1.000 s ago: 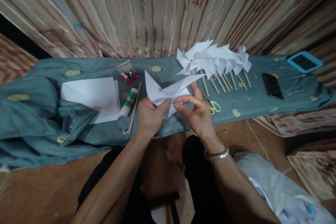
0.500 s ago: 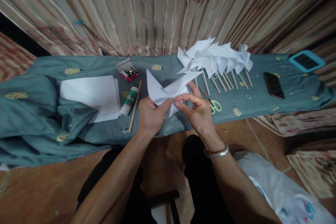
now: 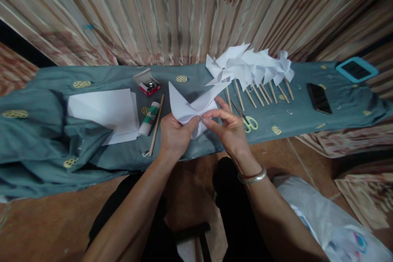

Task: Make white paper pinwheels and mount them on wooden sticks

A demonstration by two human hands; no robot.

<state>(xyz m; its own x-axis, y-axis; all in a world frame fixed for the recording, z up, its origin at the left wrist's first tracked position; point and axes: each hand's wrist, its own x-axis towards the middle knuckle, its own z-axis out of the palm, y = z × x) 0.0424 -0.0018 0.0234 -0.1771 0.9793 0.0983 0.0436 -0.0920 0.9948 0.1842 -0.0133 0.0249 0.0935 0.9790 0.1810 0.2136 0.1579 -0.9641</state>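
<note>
A white paper pinwheel (image 3: pixel 193 108) with folded, curling blades is held over the near edge of the cloth. My left hand (image 3: pixel 175 134) is closed on its left side, thumb pressed near the centre. At that centre my right hand (image 3: pixel 229 128) pinches a tiny metallic thumbtack (image 3: pixel 201 118) between thumb and forefinger, its other fingers behind the paper. Whether the tack pierces every fold is hidden. Just left of my left hand lies a wooden stick (image 3: pixel 156 125), beside a green and white glue stick (image 3: pixel 149 118). A small red box (image 3: pixel 150 86) stands open with silver tacks inside.
Finished pinwheels (image 3: pixel 242 65) on sticks lie in an overlapping row at back right. Green-handled scissors (image 3: pixel 251 123) sit by my right hand. A paper stack (image 3: pixel 104 110) lies left; a phone (image 3: pixel 319 98) and blue-framed tablet (image 3: pixel 357 69) lie right. A curtain (image 3: pixel 172 16) hangs behind.
The view has shifted slightly, so everything on the cloth appears a little further left. Both hands keep the same hold on the pinwheel and its centre.
</note>
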